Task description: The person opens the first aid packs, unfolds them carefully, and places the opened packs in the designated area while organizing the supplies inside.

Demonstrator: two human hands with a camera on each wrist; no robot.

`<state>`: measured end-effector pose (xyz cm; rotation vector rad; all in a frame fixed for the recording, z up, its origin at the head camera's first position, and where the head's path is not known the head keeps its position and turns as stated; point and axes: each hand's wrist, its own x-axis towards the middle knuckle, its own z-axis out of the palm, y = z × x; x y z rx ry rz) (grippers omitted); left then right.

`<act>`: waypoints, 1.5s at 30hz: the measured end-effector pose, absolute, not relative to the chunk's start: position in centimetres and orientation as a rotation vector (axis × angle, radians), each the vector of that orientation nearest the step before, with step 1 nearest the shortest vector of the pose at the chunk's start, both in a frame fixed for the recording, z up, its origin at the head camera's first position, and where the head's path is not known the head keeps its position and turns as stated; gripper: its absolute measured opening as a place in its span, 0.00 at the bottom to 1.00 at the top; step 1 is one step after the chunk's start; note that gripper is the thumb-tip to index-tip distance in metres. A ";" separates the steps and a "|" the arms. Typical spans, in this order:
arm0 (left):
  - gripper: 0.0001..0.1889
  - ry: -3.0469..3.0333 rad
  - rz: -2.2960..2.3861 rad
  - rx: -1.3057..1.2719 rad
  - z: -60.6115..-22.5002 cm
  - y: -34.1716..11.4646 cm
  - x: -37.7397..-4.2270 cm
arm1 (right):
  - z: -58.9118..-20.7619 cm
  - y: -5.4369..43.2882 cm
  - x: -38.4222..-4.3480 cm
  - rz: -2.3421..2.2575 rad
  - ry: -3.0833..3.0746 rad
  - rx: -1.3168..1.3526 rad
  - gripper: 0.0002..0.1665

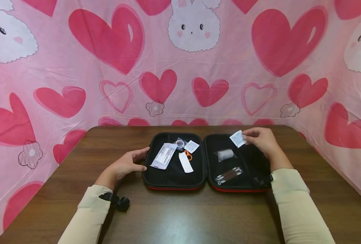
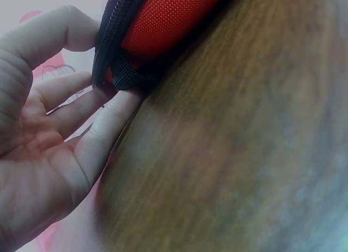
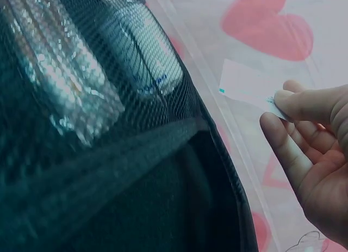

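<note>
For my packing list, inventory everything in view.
Table: one, brown, foreground.
Backdrop: one, pink, behind.
Case: one, black and red, open on table.
Long packet: one, white, case's left half.
Wrapped ring: one, white, left half.
Square packets: two, white, left half and right hand.
Strip: one, white, left half.
Loop handle: one, orange, beside strip.
Wrapped roll: one, white, right half.
Swab packet: one, brown-white, right half.
Wrist cameras: two, black, wrists.
Sleeves: two, cream, arms.
Left hand: one, case edge.
Right hand: one, holding packet.

Place: screened off before me; which room, I can't tell
Backdrop point(image 1: 195, 62): pink heart-and-bunny fabric
Surface point(image 1: 174, 217): brown wood-grain
</note>
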<state>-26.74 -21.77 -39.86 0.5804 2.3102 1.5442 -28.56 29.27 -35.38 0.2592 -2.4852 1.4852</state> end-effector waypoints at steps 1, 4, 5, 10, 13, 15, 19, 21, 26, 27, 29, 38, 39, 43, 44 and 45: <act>0.44 2.308 1.546 0.583 -39.9 -21.8 -26.7 | -35.4 29.4 -28.6 1.467 -2.493 0.254 0.18; 0.44 2.308 1.546 0.584 -39.9 -21.8 -26.7 | -35.4 29.8 -28.6 1.409 -2.527 0.223 0.18; 0.44 2.310 1.545 0.582 -39.9 -21.8 -26.7 | -35.4 29.8 -28.6 1.393 -2.539 0.210 0.18; 0.44 2.317 1.538 0.570 -39.9 -21.8 -26.7 | -35.3 30.3 -28.6 1.322 -2.610 0.131 0.17; 0.44 2.311 1.541 0.569 -39.9 -21.8 -26.7 | -35.4 30.5 -28.7 1.290 -2.654 0.112 0.17; 0.44 2.307 1.544 0.569 -39.9 -21.8 -26.7 | -35.5 30.7 -28.8 1.273 -2.687 0.114 0.17; 0.44 2.309 1.543 0.564 -39.9 -21.8 -26.7 | -35.7 30.8 -28.9 1.218 -2.769 0.106 0.16; 0.44 2.310 1.543 0.559 -39.9 -21.8 -26.7 | -35.8 30.8 -29.0 1.188 -2.796 0.096 0.15; 0.44 2.316 1.534 0.552 -39.8 -21.7 -26.7 | -35.9 31.0 -29.1 1.081 -2.812 0.077 0.14; 0.44 2.319 1.532 0.555 -39.8 -21.7 -26.7 | -35.9 31.0 -29.1 1.079 -2.814 0.074 0.14; 0.44 2.321 1.531 0.559 -39.8 -21.7 -26.7 | -36.0 30.9 -29.2 1.120 -2.813 0.068 0.14; 0.44 2.323 1.529 0.564 -39.8 -21.8 -26.7 | -36.7 29.8 -30.0 1.343 -2.814 0.090 0.14; 0.44 2.322 1.529 0.565 -39.8 -21.8 -26.7 | -36.7 29.7 -30.1 1.354 -2.823 0.107 0.14; 0.44 2.319 1.531 0.569 -39.7 -21.7 -26.7 | -36.8 29.3 -30.4 1.382 -2.845 0.160 0.13; 0.44 2.319 1.532 0.568 -39.7 -21.7 -26.7 | -36.8 29.3 -30.4 1.390 -2.851 0.173 0.13; 0.44 2.318 1.532 0.570 -39.7 -21.7 -26.7 | -36.8 29.3 -30.5 1.389 -2.857 0.175 0.12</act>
